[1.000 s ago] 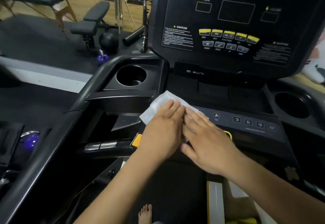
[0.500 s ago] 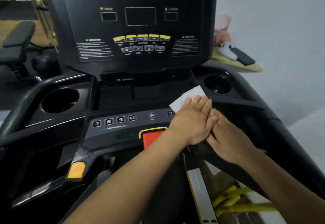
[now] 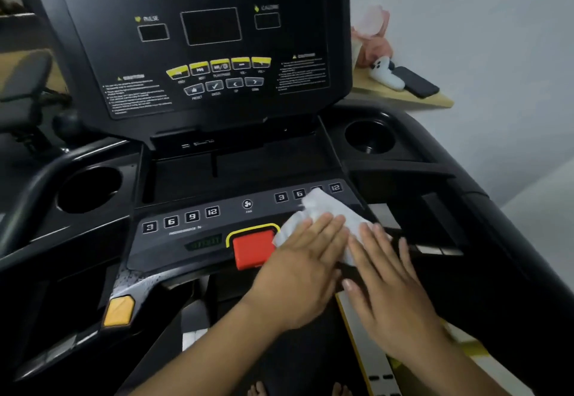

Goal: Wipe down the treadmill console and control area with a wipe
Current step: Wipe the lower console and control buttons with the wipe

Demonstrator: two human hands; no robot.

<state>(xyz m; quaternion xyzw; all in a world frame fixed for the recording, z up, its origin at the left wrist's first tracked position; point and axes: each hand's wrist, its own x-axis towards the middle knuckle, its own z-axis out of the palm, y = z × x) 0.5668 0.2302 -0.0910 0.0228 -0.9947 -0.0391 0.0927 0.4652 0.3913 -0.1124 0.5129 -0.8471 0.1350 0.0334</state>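
The treadmill console [image 3: 198, 41] stands tall and black, its upright display panel dark, with a row of yellow buttons [image 3: 219, 67] and a row of grey ones below them. Under it lies the sloping control strip [image 3: 174, 240], which carries number keys marked 3, 6, 9, 12 toward its left end, a fan key [image 3: 247, 204] at the middle, and a second set of number keys toward its right end. A red stop button [image 3: 253, 248] with a yellow surround sits at the strip's front edge, near the middle.

Either side of the console is a round cup holder. The left cup holder [image 3: 90, 189] looks dark inside, and I cannot make out anything in it. The right cup holder [image 3: 369, 136] shows only a small fitting at its bottom. Between them, a shallow tray [image 3: 242, 168] below the display holds nothing I can see.

Beyond the right rear corner of the treadmill, a wooden shelf [image 3: 435, 102] carries a white soft toy [image 3: 386, 75], a dark flat phone-like thing [image 3: 416, 81] and something pink behind them.

The white wipe [image 3: 326, 209] lies crumpled on the right end of the control strip, covering the 9 key of the right-hand set and reaching down to the strip's front edge just right of the stop button.

The left hand [image 3: 299, 271] lies flat, fingers straight and together, pressing the wipe's lower part rather than gripping it. The right hand [image 3: 388, 283] lies flat just beside it, fingers spread a little, its fingertips on the wipe's right edge. Neither grip is closed around anything.

A yellow tab [image 3: 119, 310] shows on the left handle area.
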